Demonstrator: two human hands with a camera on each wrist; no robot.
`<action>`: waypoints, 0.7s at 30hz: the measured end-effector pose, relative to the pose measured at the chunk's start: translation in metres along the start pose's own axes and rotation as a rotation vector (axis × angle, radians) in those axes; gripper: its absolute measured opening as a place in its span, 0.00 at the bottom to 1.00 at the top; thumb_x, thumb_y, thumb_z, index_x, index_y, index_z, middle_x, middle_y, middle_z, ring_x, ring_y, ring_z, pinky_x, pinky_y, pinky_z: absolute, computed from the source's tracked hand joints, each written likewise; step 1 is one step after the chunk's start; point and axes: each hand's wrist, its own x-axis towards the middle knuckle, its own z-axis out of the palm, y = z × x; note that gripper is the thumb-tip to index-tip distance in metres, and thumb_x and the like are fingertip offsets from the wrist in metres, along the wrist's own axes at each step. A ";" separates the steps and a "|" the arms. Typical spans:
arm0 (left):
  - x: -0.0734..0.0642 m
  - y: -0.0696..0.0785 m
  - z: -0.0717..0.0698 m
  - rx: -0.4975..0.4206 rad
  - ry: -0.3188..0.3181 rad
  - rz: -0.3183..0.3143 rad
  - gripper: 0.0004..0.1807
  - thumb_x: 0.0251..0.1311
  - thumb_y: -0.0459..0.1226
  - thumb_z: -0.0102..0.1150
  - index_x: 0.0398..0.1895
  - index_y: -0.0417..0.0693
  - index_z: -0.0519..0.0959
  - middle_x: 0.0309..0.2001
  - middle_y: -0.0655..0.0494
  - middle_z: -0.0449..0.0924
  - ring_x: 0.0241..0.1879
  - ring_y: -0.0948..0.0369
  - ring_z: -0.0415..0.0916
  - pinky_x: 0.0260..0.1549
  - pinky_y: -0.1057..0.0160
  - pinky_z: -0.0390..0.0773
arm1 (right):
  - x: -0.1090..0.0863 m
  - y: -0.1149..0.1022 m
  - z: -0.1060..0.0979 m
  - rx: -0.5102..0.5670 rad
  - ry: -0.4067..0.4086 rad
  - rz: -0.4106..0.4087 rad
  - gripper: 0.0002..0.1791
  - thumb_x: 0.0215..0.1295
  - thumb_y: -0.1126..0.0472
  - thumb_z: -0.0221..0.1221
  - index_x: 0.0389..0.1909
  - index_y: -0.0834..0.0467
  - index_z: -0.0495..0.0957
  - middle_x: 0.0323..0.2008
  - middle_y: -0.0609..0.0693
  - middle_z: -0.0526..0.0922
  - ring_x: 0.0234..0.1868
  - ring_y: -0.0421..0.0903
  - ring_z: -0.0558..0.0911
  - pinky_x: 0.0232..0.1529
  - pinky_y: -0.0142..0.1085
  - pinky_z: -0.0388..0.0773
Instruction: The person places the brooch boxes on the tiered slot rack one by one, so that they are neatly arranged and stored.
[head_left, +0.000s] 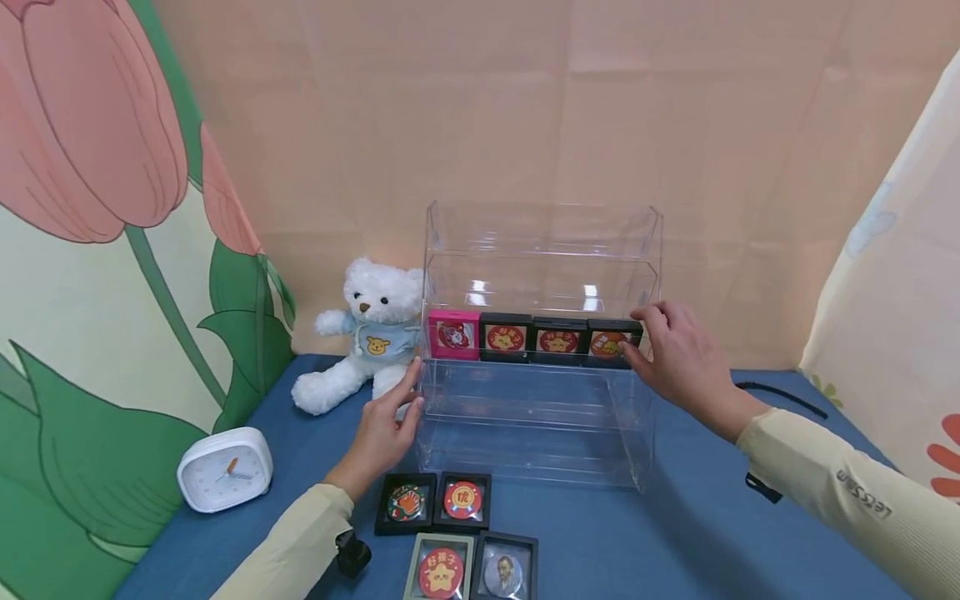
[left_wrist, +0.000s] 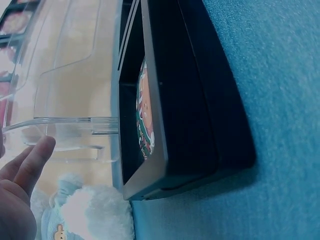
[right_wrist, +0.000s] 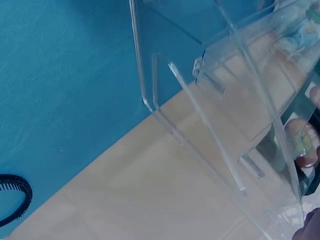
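A clear acrylic display rack [head_left: 536, 400] with stepped shelves stands on the table. On one shelf sit a pink framed badge box [head_left: 453, 335] and three black ones in a row. My right hand [head_left: 678, 362] pinches the rightmost black badge box [head_left: 606, 343], thumb at its front and forefinger by its top corner. In the right wrist view only a fingertip [right_wrist: 309, 227] shows at the lower corner. With fingers extended, my left hand [head_left: 382, 437] touches the rack's left side. Close to the left wrist camera lies a black badge box [left_wrist: 195, 100].
Before the rack lie two black badge boxes [head_left: 462, 502], a grey-green one [head_left: 440, 568] and one with a portrait [head_left: 506, 571]. A white teddy bear [head_left: 378, 333] leans left of the rack. A white clock [head_left: 225, 469] stands farther left; a black toothed band [head_left: 783, 393] lies right.
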 end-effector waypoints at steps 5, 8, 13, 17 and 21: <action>0.000 0.002 0.001 0.005 0.006 0.008 0.33 0.63 0.26 0.55 0.71 0.41 0.59 0.63 0.44 0.68 0.44 0.47 0.80 0.25 0.69 0.79 | -0.011 -0.015 -0.002 0.010 0.056 -0.142 0.31 0.42 0.54 0.75 0.45 0.64 0.74 0.38 0.59 0.73 0.33 0.51 0.71 0.21 0.40 0.75; 0.001 0.002 0.002 0.004 0.008 0.015 0.32 0.62 0.26 0.55 0.70 0.40 0.60 0.63 0.43 0.68 0.44 0.47 0.80 0.24 0.70 0.78 | -0.022 -0.034 -0.003 0.034 0.031 -0.214 0.29 0.43 0.51 0.74 0.43 0.63 0.75 0.37 0.56 0.73 0.33 0.49 0.71 0.21 0.37 0.75; 0.002 0.002 0.003 -0.004 0.004 0.021 0.32 0.62 0.25 0.55 0.70 0.39 0.60 0.63 0.43 0.68 0.44 0.46 0.80 0.24 0.70 0.79 | -0.046 -0.070 -0.003 0.106 -0.097 -0.289 0.25 0.46 0.47 0.72 0.41 0.58 0.78 0.38 0.51 0.74 0.34 0.44 0.71 0.20 0.30 0.73; 0.001 0.001 0.003 0.004 0.010 0.025 0.33 0.61 0.25 0.55 0.70 0.39 0.60 0.62 0.42 0.68 0.44 0.47 0.80 0.24 0.69 0.79 | -0.065 -0.093 0.004 0.171 -0.212 -0.366 0.25 0.48 0.45 0.71 0.43 0.54 0.78 0.40 0.48 0.74 0.36 0.42 0.71 0.24 0.28 0.74; 0.001 0.001 0.002 0.009 0.012 0.017 0.34 0.61 0.24 0.56 0.71 0.40 0.59 0.63 0.44 0.67 0.44 0.47 0.80 0.24 0.68 0.80 | -0.082 -0.108 0.015 0.228 -0.283 -0.440 0.25 0.52 0.41 0.67 0.46 0.53 0.77 0.40 0.45 0.73 0.37 0.41 0.71 0.28 0.30 0.75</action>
